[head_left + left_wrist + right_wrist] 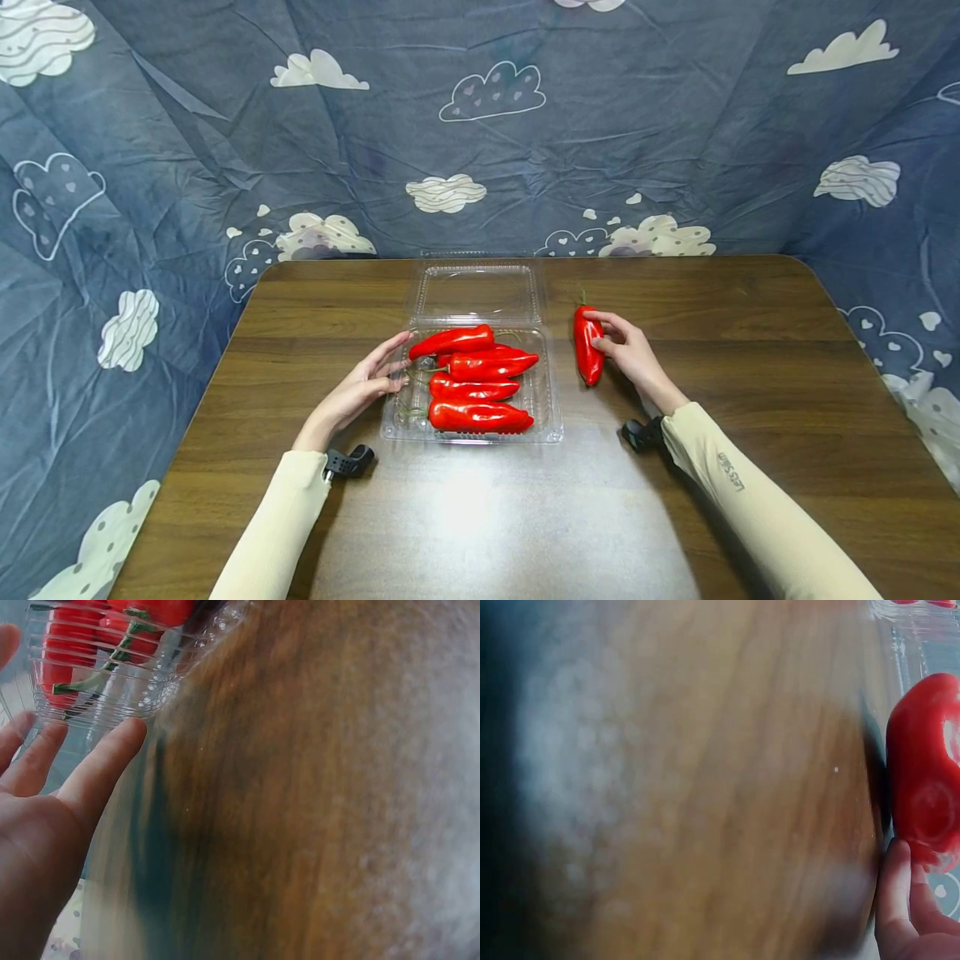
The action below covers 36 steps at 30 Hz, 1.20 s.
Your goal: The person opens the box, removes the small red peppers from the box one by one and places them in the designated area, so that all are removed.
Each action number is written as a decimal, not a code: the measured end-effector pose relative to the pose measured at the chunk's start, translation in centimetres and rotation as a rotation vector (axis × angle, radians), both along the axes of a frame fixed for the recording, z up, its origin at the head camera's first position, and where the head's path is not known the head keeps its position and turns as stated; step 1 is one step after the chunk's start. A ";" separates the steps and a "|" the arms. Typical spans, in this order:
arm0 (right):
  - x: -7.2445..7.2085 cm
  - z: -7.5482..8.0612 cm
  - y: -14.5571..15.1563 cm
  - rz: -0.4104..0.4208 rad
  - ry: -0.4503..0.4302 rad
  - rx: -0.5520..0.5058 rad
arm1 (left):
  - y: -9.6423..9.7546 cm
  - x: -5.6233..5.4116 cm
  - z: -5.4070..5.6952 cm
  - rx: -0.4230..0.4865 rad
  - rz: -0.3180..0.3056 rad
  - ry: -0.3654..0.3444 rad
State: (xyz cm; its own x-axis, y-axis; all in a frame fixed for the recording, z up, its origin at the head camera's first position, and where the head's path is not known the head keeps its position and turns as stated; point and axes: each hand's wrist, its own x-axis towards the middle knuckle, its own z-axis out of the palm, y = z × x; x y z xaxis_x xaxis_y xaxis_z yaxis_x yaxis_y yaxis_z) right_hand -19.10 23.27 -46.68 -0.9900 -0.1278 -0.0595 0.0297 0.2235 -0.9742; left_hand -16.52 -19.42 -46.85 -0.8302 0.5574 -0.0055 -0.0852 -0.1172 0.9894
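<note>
A clear plastic clamshell box [551, 408] lies on the table with its lid [480, 293] folded back, away from me. Several long red peppers [480, 417] lie crosswise in it, some overlapping. Green stems [120, 656] point toward its left wall. My left hand [358, 393] is at that left wall, fingers extended, fingertips touching or very near the plastic. To the right of the box, my right hand [628, 350] holds another red pepper [587, 354] between thumb and fingers, its stem pointing away from me. The right wrist view shows fingers [895, 889] against this pepper's end.
The brown wooden table [750, 358] extends on both sides of the box. Behind it hangs a blue cloth [637, 125] with a cloud pattern. Black wrist mounts [348, 461] sit at both wrists. A bright reflection lies on the tabletop in front of the box.
</note>
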 end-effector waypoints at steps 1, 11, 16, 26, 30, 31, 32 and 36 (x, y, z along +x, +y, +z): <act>0.0 0.0 0.0 0.002 0.004 0.014 | 0.0 0.0 0.0 0.000 0.000 -0.001; -0.4 -0.1 0.0 0.045 0.033 0.084 | -0.1 -0.1 -0.1 -0.003 -0.004 0.011; -0.4 -0.1 0.0 0.055 0.026 0.056 | -0.1 -0.1 -0.2 -0.003 -0.007 0.015; -0.1 -0.2 0.2 0.007 0.044 -0.008 | -0.1 0.0 -0.1 -0.003 -0.006 0.004; 0.0 0.0 0.4 -0.005 0.079 -0.039 | -0.1 0.0 -0.1 -0.003 -0.007 0.008; 0.1 0.2 0.5 -0.010 0.087 -0.035 | -0.1 0.0 -0.1 -0.002 -0.006 0.006; 0.2 0.3 0.5 -0.014 0.095 -0.033 | -0.1 0.1 0.0 -0.004 -0.004 0.004; 0.5 0.8 0.6 -0.026 0.116 -0.014 | -0.1 0.1 0.0 -0.008 -0.001 0.001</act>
